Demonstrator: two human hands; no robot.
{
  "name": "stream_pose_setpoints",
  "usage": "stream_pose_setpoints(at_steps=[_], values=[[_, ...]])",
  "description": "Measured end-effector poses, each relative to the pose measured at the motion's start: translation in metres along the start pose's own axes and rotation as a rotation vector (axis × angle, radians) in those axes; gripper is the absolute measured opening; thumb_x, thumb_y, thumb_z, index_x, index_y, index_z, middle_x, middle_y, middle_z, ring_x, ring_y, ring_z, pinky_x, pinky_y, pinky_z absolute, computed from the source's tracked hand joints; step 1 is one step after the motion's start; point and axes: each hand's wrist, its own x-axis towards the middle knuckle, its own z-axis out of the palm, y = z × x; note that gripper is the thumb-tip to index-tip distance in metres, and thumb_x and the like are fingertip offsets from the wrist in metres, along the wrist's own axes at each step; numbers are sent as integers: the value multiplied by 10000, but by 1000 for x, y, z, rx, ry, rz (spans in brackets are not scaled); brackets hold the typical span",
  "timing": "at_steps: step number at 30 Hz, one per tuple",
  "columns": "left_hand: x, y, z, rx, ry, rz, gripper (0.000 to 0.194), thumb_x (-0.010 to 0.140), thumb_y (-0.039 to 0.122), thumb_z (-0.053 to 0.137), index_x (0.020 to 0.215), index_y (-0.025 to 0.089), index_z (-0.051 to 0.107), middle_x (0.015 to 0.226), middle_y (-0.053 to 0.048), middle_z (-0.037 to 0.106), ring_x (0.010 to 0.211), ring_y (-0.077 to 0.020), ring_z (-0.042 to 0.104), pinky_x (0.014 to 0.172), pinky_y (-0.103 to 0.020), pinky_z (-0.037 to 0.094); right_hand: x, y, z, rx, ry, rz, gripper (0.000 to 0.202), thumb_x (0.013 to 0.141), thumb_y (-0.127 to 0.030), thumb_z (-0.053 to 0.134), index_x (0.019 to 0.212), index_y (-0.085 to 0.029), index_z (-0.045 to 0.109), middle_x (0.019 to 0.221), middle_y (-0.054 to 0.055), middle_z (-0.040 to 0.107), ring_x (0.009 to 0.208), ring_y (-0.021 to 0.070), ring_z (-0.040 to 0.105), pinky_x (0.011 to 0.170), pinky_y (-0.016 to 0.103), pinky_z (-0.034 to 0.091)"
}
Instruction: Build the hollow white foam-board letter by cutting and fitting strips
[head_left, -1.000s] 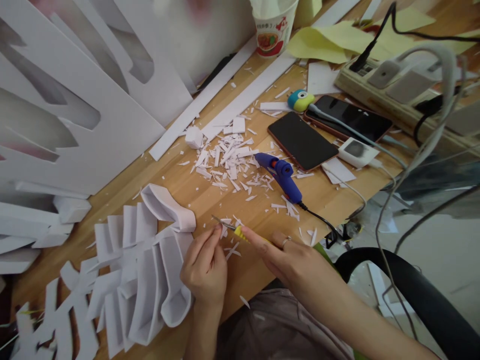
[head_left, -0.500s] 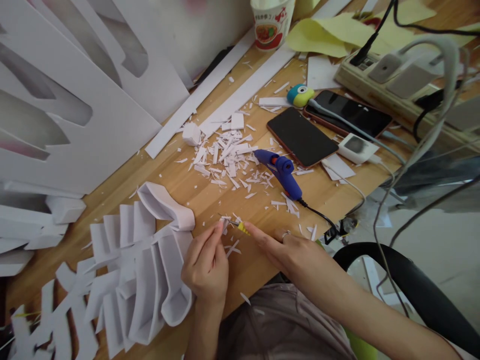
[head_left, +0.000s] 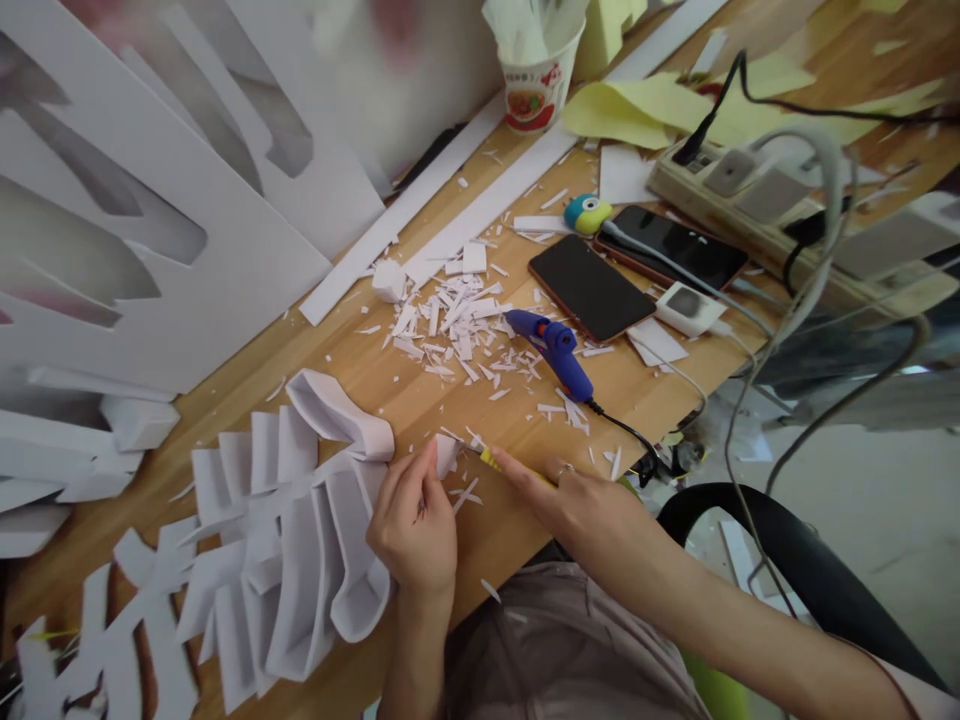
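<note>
My left hand (head_left: 416,520) is closed, pinching a small piece of white foam board (head_left: 445,455) between thumb and fingers. My right hand (head_left: 574,500) grips a yellow utility knife (head_left: 491,458), index finger stretched along its top. The knife's thin blade points left and lies at the edge of the white piece; whether it touches cannot be made out. Just left of my left hand stands a white foam-board character (head_left: 300,550) with raised side walls. White offcuts (head_left: 457,320) are heaped beyond my hands, and a blue glue gun (head_left: 553,350) lies beside them.
Two phones (head_left: 589,287) lie at the right, near a power strip (head_left: 720,195) with plugs and trailing cables. A paper cup (head_left: 536,85) stands at the back. Large cut-out white boards (head_left: 247,250) lean at the left. A black chair arm (head_left: 810,570) curves at lower right.
The view has shifted slightly, so the table items sit lower and the power strip further left. The white piece in my left hand shows more, with the knife still beside it.
</note>
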Motion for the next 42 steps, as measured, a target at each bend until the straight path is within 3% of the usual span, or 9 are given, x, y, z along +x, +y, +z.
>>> stream_pose_setpoints(at_steps=[7,10,15,19,23,26,32,38,42], values=[[6,13,-19,-53,91,-2,194,868,39,628,958,162,749,867,-64,779,782,-154,731,744,-250,584,-11,5,16,76,136,-14,814,848,22,442,1576,-247,194,818,12,642,618,153,644,541,224,459],[21,20,-48,-39,287,-28,183,833,32,680,944,158,755,838,-51,768,758,-149,714,702,-252,566,-17,6,21,124,196,-7,726,914,-25,431,1569,-259,224,810,8,621,637,161,657,572,238,495],[39,21,-93,-236,594,-441,128,808,211,775,935,212,778,859,-13,770,754,-136,703,653,-228,563,-8,3,3,34,417,-35,556,1009,-172,383,1551,-262,297,872,49,615,617,178,646,558,283,512],[27,1,-112,-421,577,-659,246,790,268,798,1034,254,769,1010,-14,786,881,-139,735,757,-174,600,23,7,5,-134,506,-70,465,988,-185,426,1447,-165,499,929,133,624,753,248,650,679,380,544],[3,-24,-130,-492,585,-728,284,766,279,819,1045,270,767,1025,-19,786,879,-133,744,733,-139,602,43,6,21,-165,512,-27,389,991,-255,445,1315,-149,633,966,178,646,810,308,624,740,493,524],[-9,-36,-143,-540,598,-779,275,762,281,821,1032,268,769,1014,-25,788,877,-147,748,722,-155,613,45,-13,9,-110,597,-31,375,998,-337,433,1207,-160,691,1116,214,631,952,378,607,796,575,487],[-19,-32,-155,-609,520,-859,238,779,281,804,1016,283,770,1024,-16,774,891,-144,734,741,-164,609,53,-67,-30,209,711,-247,266,995,-343,484,1125,-195,664,1077,113,657,942,240,656,784,352,520],[-26,1,-132,-923,239,-833,224,813,278,757,1037,266,743,1029,-26,681,908,-132,670,748,-173,587,57,-24,11,-240,589,210,453,985,-480,388,1139,-130,630,1005,182,688,891,363,648,716,465,485],[-25,6,-115,-1236,119,-921,199,797,322,765,833,176,635,897,-20,626,817,-143,663,741,-247,595,55,0,18,-135,503,218,448,986,-492,361,1073,-151,637,906,151,699,847,336,663,726,447,478]])
